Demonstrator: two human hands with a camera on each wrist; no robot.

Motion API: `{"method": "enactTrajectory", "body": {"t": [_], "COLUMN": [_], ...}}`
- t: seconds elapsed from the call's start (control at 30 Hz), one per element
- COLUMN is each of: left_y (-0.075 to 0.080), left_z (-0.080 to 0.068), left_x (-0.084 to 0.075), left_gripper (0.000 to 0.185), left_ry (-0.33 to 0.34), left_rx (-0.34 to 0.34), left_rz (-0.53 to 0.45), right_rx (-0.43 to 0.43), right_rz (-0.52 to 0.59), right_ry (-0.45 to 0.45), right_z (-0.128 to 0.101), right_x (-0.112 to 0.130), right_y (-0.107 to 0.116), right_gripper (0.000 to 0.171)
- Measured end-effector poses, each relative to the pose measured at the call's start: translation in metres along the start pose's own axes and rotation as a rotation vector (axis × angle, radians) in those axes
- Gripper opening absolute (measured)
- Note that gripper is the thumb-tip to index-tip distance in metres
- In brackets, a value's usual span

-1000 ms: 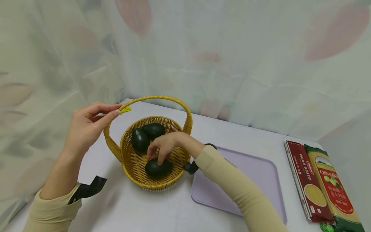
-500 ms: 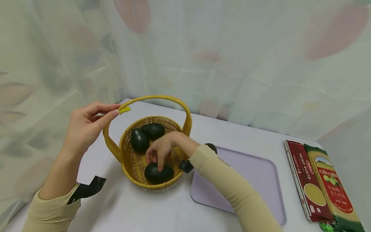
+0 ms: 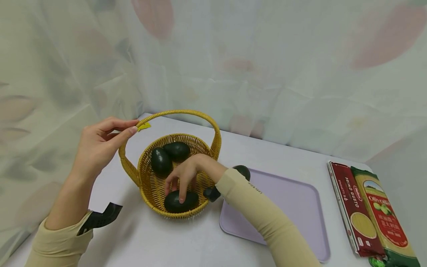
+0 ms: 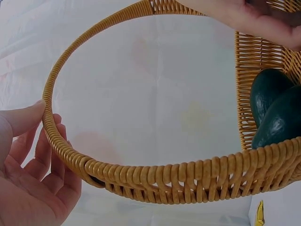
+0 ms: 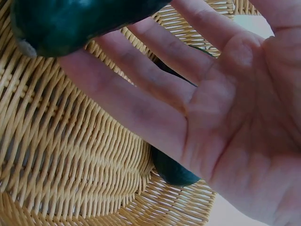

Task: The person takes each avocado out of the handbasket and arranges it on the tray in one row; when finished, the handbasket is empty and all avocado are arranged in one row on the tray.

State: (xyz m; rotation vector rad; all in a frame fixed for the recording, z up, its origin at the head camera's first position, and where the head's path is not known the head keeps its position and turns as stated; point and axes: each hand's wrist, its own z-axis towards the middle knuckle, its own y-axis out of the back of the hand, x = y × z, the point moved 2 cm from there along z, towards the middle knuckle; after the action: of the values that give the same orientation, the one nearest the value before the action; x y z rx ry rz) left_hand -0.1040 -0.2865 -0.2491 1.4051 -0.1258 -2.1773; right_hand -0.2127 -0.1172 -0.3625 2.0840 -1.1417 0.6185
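A round yellow wicker basket [image 3: 160, 212] with a tall handle [image 3: 200, 114] stands on the table, holding several dark green avocados. My left hand [image 3: 101, 142] pinches the left side of the handle between thumb and fingers; the left wrist view shows the curled fingers [image 4: 44, 162] beneath it. Inside the basket, my right hand [image 3: 186, 174] grips the nearest avocado [image 3: 173, 204], thumb on top and fingers at its far side. Behind it lie one upright-looking avocado [image 3: 161, 161] and another on its side [image 3: 176, 150]. The right wrist view shows the gripped avocado [image 5: 80, 23] at the fingertips.
Right of the basket lies a lilac tray [image 3: 287, 200], partly under my right forearm. A dark rounded thing [image 3: 242, 171], resembling an avocado, shows past the sleeve at its corner. Two spaghetti packs, one red [image 3: 355, 211] and one yellow-green [image 3: 383, 215], lie farther right.
My right hand and the near avocado have shifted slightly left and toward the basket's near rim. More of the dark rounded thing by the tray shows. My left hand stays on the handle.
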Motion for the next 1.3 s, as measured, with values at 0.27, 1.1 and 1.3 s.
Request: {"method": "enactTrajectory", "body": {"t": [0.27, 1.1, 1.3], "left_y": [0.0003, 0.0013, 0.0008], "left_z": [-0.0004, -0.0004, 0.0004], "left_x": [-0.0003, 0.0005, 0.0003], "left_gripper": [0.018, 0.018, 0.019], "left_ry": [-0.004, -0.003, 0.008], "left_rx": [0.004, 0.013, 0.015], "left_rz": [-0.016, -0.108, -0.099], "right_rx": [0.028, 0.055, 0.014], "right_rz": [0.053, -0.002, -0.044], "right_ry": [-0.014, -0.009, 0.046], "right_z": [-0.0002, -0.0014, -0.0068], "right_x": [-0.0006, 0.0015, 0.0043], "right_y": [-0.0025, -0.0042, -0.0035], "right_gripper": [0.053, 0.05, 0.05]}}
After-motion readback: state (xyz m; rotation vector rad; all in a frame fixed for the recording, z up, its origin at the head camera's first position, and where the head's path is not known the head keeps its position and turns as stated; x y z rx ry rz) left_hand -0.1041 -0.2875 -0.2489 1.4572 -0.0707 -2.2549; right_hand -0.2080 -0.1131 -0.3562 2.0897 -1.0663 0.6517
